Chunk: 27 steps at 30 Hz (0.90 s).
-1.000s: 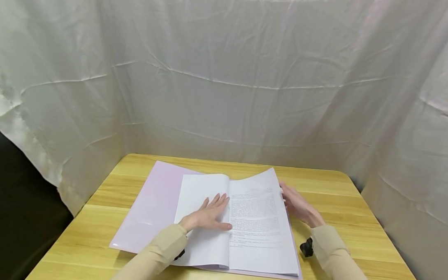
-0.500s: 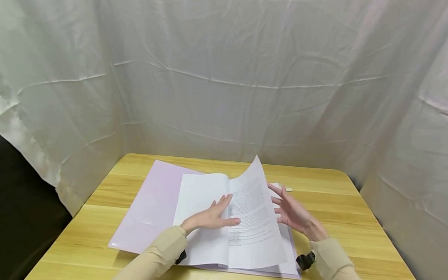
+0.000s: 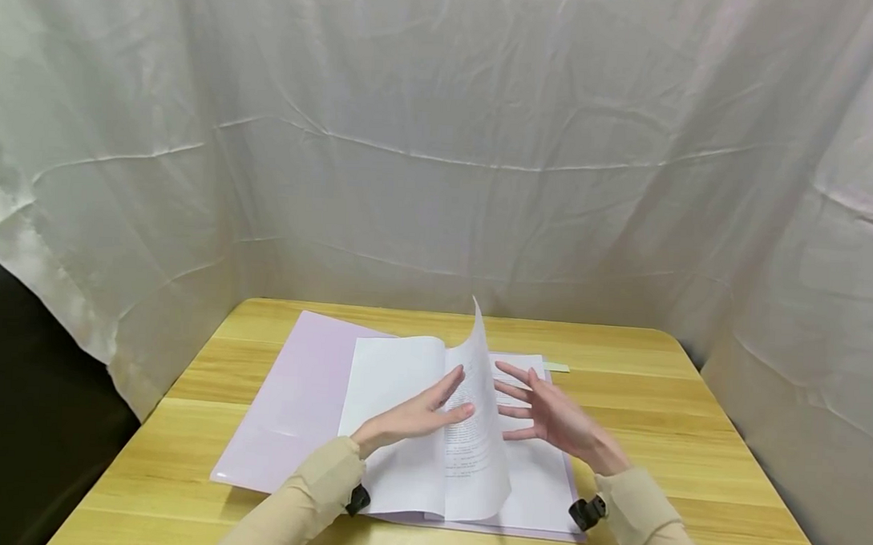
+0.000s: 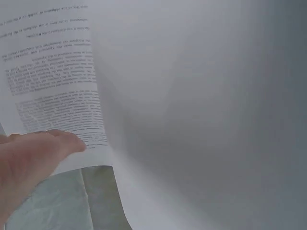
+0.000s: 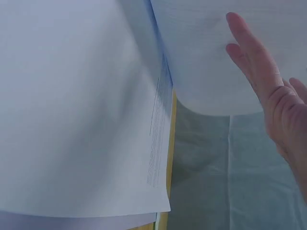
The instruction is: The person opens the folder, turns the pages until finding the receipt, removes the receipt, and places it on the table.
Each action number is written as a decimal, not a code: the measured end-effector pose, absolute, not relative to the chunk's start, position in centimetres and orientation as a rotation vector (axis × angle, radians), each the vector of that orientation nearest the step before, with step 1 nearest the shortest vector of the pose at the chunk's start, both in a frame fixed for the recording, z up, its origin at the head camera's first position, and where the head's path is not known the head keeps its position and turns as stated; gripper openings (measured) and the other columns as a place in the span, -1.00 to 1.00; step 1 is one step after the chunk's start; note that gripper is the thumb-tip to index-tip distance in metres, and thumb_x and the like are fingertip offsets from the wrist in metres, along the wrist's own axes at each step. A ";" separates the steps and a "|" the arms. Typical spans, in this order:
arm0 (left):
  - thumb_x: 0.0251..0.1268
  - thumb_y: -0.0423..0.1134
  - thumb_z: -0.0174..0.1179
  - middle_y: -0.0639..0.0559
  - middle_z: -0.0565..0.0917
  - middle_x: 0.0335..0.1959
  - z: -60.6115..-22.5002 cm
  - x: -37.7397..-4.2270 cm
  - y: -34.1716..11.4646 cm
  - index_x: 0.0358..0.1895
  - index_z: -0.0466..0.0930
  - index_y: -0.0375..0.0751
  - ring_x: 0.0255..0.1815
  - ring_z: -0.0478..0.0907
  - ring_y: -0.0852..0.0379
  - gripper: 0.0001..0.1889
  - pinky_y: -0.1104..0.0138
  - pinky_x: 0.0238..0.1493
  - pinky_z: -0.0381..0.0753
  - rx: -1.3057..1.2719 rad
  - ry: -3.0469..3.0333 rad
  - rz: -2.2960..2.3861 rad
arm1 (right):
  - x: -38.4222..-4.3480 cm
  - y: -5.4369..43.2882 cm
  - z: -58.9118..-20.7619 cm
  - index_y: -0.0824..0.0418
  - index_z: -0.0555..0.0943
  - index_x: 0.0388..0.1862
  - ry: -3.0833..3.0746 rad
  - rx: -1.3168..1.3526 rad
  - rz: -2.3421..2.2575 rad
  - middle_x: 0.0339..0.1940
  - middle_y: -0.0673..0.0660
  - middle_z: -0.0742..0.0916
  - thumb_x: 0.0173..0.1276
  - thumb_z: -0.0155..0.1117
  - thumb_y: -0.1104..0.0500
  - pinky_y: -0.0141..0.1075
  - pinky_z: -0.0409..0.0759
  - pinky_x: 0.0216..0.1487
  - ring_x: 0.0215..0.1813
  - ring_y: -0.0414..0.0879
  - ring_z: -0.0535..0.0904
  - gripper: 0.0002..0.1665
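Observation:
A pale purple folder lies spread on the table with white printed sheets in it. One printed page stands half raised and curved near the middle in the head view. To its left, over the flat left-hand page, is my left hand, its fingers extended and the thumb near the raised page. On the other side, my right hand has its fingers spread, close to the back of that page; whether they touch it cannot be told. In the right wrist view, the right hand shows extended fingers against the lifted page.
Beneath the raised page lies a stack of sheets. A small pale green tab sticks out at its upper right. The wooden table is bordered at the back and sides by a grey curtain.
The right-hand page has risen from nearly flat to upright, swinging leftward. My right hand has moved left with it, fingers now spread. The left hand has lifted and turned on its side.

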<state>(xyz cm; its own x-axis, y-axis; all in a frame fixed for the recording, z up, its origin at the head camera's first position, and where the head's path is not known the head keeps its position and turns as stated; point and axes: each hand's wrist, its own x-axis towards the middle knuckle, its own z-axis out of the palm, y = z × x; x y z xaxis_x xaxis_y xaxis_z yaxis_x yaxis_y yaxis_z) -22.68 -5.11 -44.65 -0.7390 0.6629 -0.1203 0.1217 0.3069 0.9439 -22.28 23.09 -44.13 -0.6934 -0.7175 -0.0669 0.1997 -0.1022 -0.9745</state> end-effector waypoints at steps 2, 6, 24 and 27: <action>0.44 0.28 0.05 -0.08 -0.17 0.71 -44.5 -22.7 -5.0 0.66 -0.36 -0.11 0.72 -0.20 -0.04 0.02 -0.02 0.68 -0.07 0.679 2.020 1.497 | -22.2 22.8 -44.1 0.06 -0.21 0.69 1.564 -0.571 -1.842 0.68 0.37 -0.11 0.69 -0.59 -0.15 0.09 0.61 0.29 0.54 0.14 0.38 -0.29; 0.49 0.22 0.03 -0.08 -0.17 0.71 -44.3 -22.7 -4.9 0.66 -0.39 -0.07 0.72 -0.20 -0.06 -0.03 -0.03 0.68 -0.07 0.632 1.910 1.592 | -22.2 22.3 -44.0 0.10 -0.25 0.69 1.583 -0.589 -1.810 0.68 0.34 -0.06 0.69 -0.60 -0.14 0.16 0.55 0.33 0.60 0.34 0.18 -0.28; 0.55 -0.14 0.05 -0.29 -0.16 0.68 -43.2 -22.3 -4.2 0.66 -0.34 -0.07 0.64 0.03 -0.32 -0.14 -0.19 0.44 0.39 0.524 1.714 1.871 | -22.0 21.3 -43.6 0.11 -0.19 0.69 1.614 -0.614 -1.743 0.68 0.33 0.00 0.70 -0.48 -0.15 0.15 0.53 0.36 0.59 0.32 0.21 -0.27; 0.48 -0.23 0.08 -0.35 -0.09 0.66 -43.2 -22.3 -4.4 0.66 -0.29 -0.07 0.61 0.10 -0.35 -0.13 -0.21 0.40 0.43 0.492 1.757 1.894 | -22.0 21.3 -43.6 0.12 -0.16 0.69 1.630 -0.630 -1.732 0.68 0.33 0.03 0.71 -0.48 -0.13 0.16 0.52 0.36 0.58 0.27 0.27 -0.29</action>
